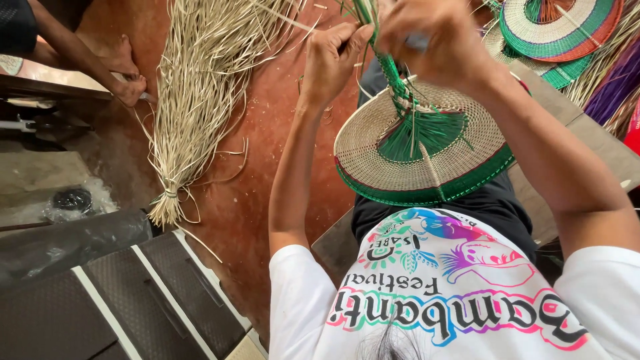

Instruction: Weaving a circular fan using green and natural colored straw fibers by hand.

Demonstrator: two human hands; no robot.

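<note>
White shirt fabric (467, 300) with a multicoloured print is seen closest to the camera, worn by the person whose arms reach forward from it. Just beyond the shirt, a round woven fan (420, 150) is held upright over the lap; it is made of pale natural fibre, with a green band along its lower edge and green strands gathered at the centre into a bound green handle (393, 73). The left hand (333, 57) is closed around the upper part of the handle, fingers curled tight on the green strands. The right hand (437, 37) is curled over the same strands from the other side, touching the left; exactly what is pinched under it cannot be told. A large bundle of dried pale straw (200, 93) is laid on the reddish floor (267, 173) to the left, tied near its lower end. Another person's hand (130, 90) is pressed to the floor beside the straw. Finished fans (560, 30) in green, red and natural bands are stacked at upper right, near purple fibre (617, 83)
</note>
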